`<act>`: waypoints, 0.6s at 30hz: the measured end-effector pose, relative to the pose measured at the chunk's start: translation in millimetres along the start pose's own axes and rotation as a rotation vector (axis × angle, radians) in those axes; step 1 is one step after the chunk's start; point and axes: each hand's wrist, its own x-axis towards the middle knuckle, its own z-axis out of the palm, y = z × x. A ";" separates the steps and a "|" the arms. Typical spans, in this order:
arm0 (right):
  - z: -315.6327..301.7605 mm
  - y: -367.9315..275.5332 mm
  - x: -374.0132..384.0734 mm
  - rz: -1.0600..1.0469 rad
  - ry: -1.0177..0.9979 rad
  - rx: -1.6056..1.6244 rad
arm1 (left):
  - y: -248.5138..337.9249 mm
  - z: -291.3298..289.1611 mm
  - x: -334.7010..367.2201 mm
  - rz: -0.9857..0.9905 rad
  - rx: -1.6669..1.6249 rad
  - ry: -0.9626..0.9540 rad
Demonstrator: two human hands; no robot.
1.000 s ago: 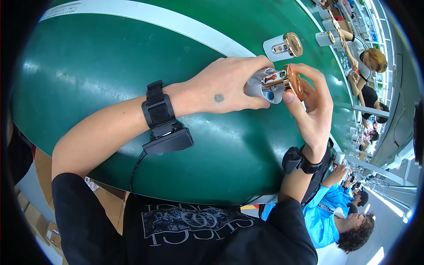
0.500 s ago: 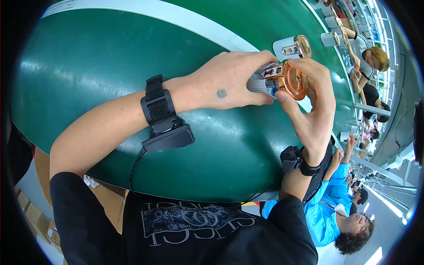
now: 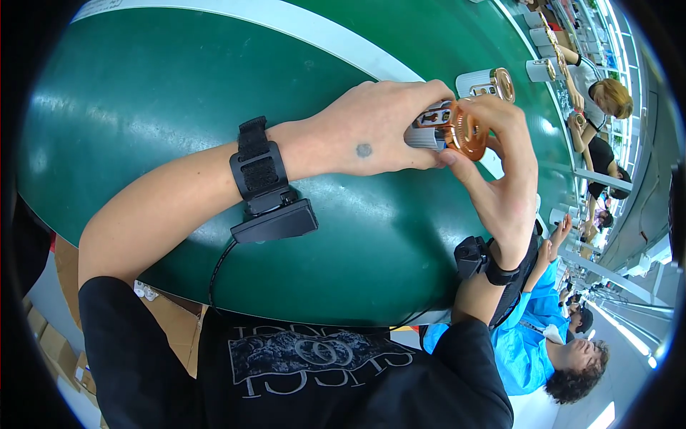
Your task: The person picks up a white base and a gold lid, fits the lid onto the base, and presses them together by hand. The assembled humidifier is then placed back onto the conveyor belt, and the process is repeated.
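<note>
White ribbed sleeve (image 3: 425, 138), glossy copper-coloured cap (image 3: 469, 134) at right end.

The bare left hand (image 3: 375, 129), with a small round grey mark on its back, points to the right; its thumb (image 3: 421, 160) lies below and its index finger (image 3: 432, 91) bends above, in a firm grasp. Behind it, the black-strapped left wrist (image 3: 259, 171) is almost straight, and the bare left forearm (image 3: 171, 179) slopes down to a bent elbow. The bare right hand (image 3: 511, 171) stands with fingers arched and thumb bent toward them, also gripping, above a black-strapped right wrist (image 3: 504, 270) and a steeply rising right forearm (image 3: 475, 297). Both hands are close together.
</note>
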 end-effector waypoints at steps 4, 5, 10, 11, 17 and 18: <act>0.0 -1.5 -0.3 0.056 -0.156 -0.114 | -7.7 -0.5 1.1 0.061 -0.003 0.041; -1.3 -4.1 -1.6 0.038 -0.176 -0.145 | -7.3 0.1 0.4 0.035 -0.013 0.026; -7.0 -8.2 15.6 -0.078 -0.025 -0.233 | 8.0 -1.2 3.1 -0.082 0.008 -0.080; -6.0 -7.1 23.7 -0.116 0.068 -0.247 | 12.2 -1.8 4.6 -0.116 0.027 -0.117; 50.8 1.4 49.4 -0.109 0.003 -0.388 | -12.0 12.0 0.2 0.084 0.028 -0.020; 54.2 -0.6 52.0 -0.062 -0.074 -0.400 | -10.0 14.0 0.4 0.085 -0.011 0.014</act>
